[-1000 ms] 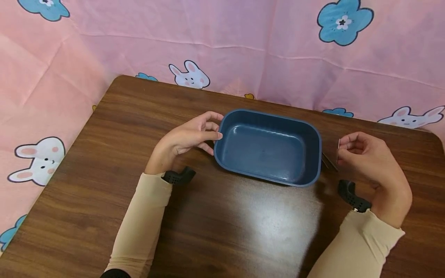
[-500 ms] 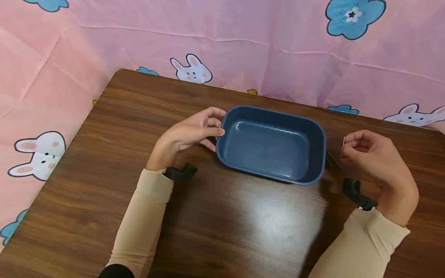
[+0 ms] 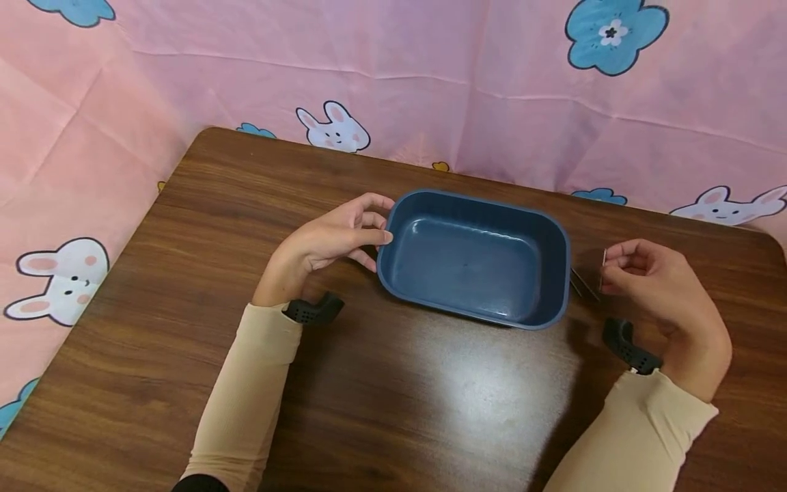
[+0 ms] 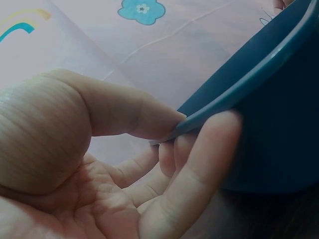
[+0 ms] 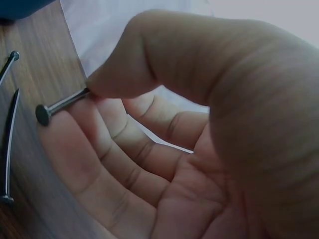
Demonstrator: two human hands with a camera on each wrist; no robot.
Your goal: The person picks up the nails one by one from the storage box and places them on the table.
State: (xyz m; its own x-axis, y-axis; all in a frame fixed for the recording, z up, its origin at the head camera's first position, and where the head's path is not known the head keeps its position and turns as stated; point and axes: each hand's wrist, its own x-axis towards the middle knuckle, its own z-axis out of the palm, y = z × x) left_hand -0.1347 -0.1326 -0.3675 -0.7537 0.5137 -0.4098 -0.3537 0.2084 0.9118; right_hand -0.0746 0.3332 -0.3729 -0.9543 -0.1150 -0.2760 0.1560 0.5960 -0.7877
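Note:
A blue rectangular plastic basin with rounded corners stands on the table, nothing inside it. At its left end my left hand pinches the rim, thumb on top and fingers spread below and along the outer wall. To the right of the basin my right hand holds a metal nail between thumb and fingers. The nail's flat head points away from the palm; its other end is hidden under the thumb. Two more nails lie on the wood between the basin and this hand.
The brown wooden table has its far edge against a pink cloth printed with rabbits and blue flowers. A black wrist mount sits on the left wrist, and another mount on the right.
The head view has shifted slightly. Both hands keep their hold, and the basin and loose nails stay in place.

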